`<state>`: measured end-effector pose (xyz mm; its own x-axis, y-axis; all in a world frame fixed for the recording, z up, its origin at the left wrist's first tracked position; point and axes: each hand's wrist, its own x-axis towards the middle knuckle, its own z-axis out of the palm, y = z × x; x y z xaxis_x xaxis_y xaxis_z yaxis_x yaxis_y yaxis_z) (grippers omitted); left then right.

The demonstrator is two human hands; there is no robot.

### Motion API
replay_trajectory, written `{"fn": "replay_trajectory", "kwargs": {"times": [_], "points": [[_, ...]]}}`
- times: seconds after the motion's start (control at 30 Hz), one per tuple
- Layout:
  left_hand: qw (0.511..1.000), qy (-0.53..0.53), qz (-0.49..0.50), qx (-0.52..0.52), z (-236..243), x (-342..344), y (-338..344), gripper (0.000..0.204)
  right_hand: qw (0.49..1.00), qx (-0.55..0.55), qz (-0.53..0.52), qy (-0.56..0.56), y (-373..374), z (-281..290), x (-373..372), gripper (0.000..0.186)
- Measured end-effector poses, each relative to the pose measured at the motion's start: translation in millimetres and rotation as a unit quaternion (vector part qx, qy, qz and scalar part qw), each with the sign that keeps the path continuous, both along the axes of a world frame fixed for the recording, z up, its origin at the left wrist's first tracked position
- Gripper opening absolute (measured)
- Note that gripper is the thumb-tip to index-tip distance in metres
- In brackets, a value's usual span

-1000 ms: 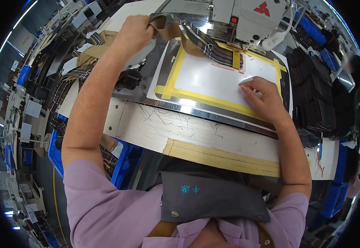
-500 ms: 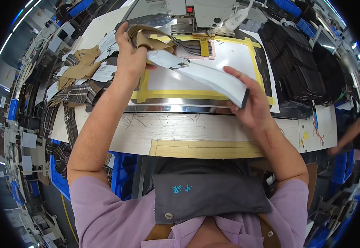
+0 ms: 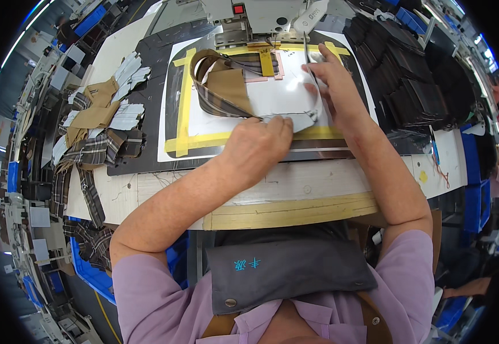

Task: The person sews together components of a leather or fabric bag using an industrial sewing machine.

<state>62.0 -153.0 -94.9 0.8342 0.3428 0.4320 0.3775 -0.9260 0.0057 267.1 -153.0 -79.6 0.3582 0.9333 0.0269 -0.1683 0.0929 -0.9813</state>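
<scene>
Head view: on the left half of the white board (image 3: 289,94), the plaid strip (image 3: 218,102) loops; a hard tug by the left hand (image 3: 256,142), fingers pinching its pale part toward the board's near edge, might shift cloth under the yellow bar (image 3: 267,63) at the board's far side. Over the board's right side, the right hand (image 3: 341,94) curves beside a raised length, grip impossible to tell; a loose hold could let it twist.

Left forearm (image 3: 183,189): slanted inward and away from the body, elbow (image 3: 128,243) bent and flared wide.
Left hand (image 3: 261,139): back uppermost, fingers curled into a tight grip.
Right forearm (image 3: 387,160): reaching forward and leftward, farther than its counterpart.
Right hand (image 3: 338,89): raised beyond the left, palm facing inward, fingers parted (firmness of hold not discernible).
</scene>
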Motion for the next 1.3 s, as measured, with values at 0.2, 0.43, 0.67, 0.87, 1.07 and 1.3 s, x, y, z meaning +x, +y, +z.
{"fn": "replay_trajectory", "kwargs": {"times": [0.2, 0.43, 0.67, 0.87, 1.07, 1.3], "points": [[0.994, 0.077, 0.012, 0.074, 3.7, 33.1, 1.6, 0.039, 0.873, -0.042, 0.097, -0.477, 29.2, 2.0, 18.7, 0.064], [0.999, -0.021, 0.018, 0.045, 48.1, 22.0, 40.6, 0.047, 0.744, 0.056, 0.155, -0.648, 54.0, -3.3, 54.2, 0.046], [0.999, 0.046, 0.002, -0.023, 13.8, 14.0, 89.8, 0.019, 0.734, 0.138, 0.183, -0.64, 82.0, -9.9, 59.3, 0.039], [0.998, 0.014, -0.047, -0.037, 12.8, 15.8, 95.4, 0.02, 0.751, 0.076, 0.222, -0.617, 94.0, -3.2, 59.4, 0.041], [0.997, 0.006, -0.039, -0.067, 12.1, 18.0, 98.6, 0.028, 0.74, 0.114, 0.259, -0.61, 103.9, -2.2, 64.1, 0.032], [0.998, -0.035, 0.028, -0.033, 9.2, 24.3, 96.7, 0.056, 0.725, 0.056, 0.247, -0.64, 99.2, 4.6, 53.1, 0.032]]}}
